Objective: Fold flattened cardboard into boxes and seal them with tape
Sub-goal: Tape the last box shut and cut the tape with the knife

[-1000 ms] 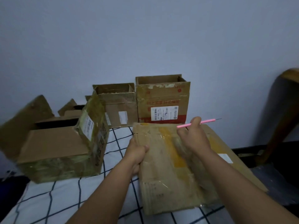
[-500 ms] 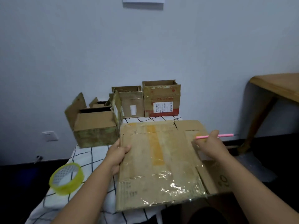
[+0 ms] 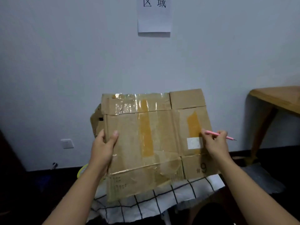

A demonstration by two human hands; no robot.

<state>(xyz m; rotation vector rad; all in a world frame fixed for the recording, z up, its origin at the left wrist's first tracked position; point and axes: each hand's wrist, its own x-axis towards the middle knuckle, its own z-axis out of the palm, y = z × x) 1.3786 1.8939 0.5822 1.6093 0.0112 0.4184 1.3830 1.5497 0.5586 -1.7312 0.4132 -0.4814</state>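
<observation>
Your left hand (image 3: 103,147) grips the left edge of the flat brown cardboard (image 3: 155,143), shiny with crinkly tape. Your right hand (image 3: 215,143) holds its right edge, fingers pinching a thin pink pen (image 3: 219,135).

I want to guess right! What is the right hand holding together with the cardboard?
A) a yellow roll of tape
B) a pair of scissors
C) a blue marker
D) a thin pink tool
D: the right hand grips a thin pink tool while holding the right edge of the flattened cardboard.
</observation>
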